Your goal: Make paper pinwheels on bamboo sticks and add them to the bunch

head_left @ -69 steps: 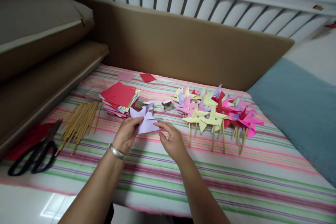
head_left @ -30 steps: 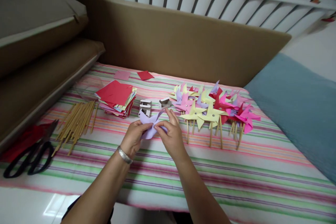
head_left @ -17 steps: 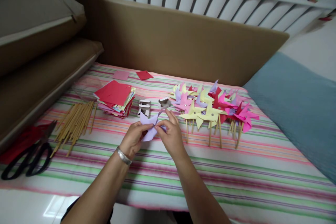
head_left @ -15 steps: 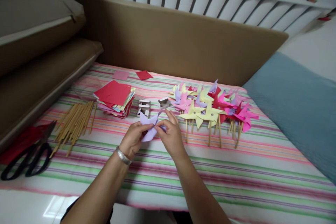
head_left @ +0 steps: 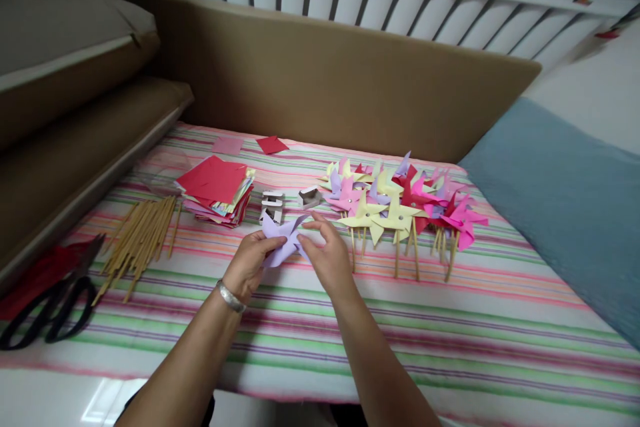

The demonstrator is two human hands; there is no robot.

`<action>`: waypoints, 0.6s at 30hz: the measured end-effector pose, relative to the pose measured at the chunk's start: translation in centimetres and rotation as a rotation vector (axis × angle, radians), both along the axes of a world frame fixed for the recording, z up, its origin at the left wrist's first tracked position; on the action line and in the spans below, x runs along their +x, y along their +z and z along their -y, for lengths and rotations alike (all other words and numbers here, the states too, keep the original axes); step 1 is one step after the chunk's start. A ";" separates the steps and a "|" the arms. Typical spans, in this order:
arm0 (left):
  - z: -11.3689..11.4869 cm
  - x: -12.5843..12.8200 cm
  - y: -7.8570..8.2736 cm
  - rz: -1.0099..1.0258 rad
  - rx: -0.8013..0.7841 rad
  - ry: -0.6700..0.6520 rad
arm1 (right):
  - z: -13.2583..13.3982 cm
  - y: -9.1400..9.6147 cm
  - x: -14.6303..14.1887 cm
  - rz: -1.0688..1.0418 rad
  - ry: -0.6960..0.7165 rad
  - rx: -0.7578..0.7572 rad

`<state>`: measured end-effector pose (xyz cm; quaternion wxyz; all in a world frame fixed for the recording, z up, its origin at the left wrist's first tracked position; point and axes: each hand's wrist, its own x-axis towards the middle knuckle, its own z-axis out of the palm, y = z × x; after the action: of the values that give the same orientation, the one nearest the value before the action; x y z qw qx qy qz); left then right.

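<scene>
Over the striped cloth, my left hand pinches a lilac paper pinwheel, its thumb pressed on the folded middle. My right hand is at the pinwheel's right side with thumb and index finger spread apart. Its thumb tip is at the paper's edge; whether it touches cannot be made out. Just beyond the pinwheel stand two small open boxes, one with dark small contents and another to its right. Finished pinwheels on sticks lie in a colourful group to the right of my hands.
A stack of coloured paper squares lies left of the boxes, with a red square and a pink one behind. Thin wooden sticks and black-handled scissors are at the left. A brown padded panel borders the back.
My right thumb and index finger have come apart from the pinwheel's middle and drawn slightly right. My left hand still holds the pinwheel. The view has shifted slightly.
</scene>
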<state>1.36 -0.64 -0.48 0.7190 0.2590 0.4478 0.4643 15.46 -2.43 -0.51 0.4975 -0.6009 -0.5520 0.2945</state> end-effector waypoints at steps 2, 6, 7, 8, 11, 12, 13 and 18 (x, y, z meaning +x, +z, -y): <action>-0.2 -0.3 0.1 -0.005 0.006 -0.031 | -0.2 0.0 0.5 -0.248 0.000 -0.079; -0.3 -0.6 -0.2 -0.044 0.021 -0.070 | -0.3 0.2 1.1 -0.388 -0.023 -0.098; -0.4 -0.5 -0.3 -0.068 0.029 -0.051 | -0.3 0.2 1.1 -0.331 -0.041 -0.073; -0.4 -0.4 -0.5 -0.095 0.040 -0.020 | -0.2 0.2 1.0 -0.266 -0.053 -0.056; -0.3 0.1 -0.8 -0.172 0.128 0.063 | -0.2 0.0 0.5 -0.171 -0.027 -0.076; -0.3 0.3 -0.9 -0.193 0.171 0.072 | -0.2 -0.1 0.3 -0.183 -0.009 -0.090; -0.2 0.4 -1.0 -0.214 0.218 0.070 | -0.3 -0.2 0.1 -0.210 0.006 -0.098; 0.2 1.0 -1.1 -0.421 0.434 0.002 | -0.4 -0.6 -0.6 -0.296 0.007 -0.123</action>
<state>2.40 -0.83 -1.61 0.5379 0.4966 0.4774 0.4860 14.91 -2.05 -1.13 0.5345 -0.5784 -0.4557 0.4148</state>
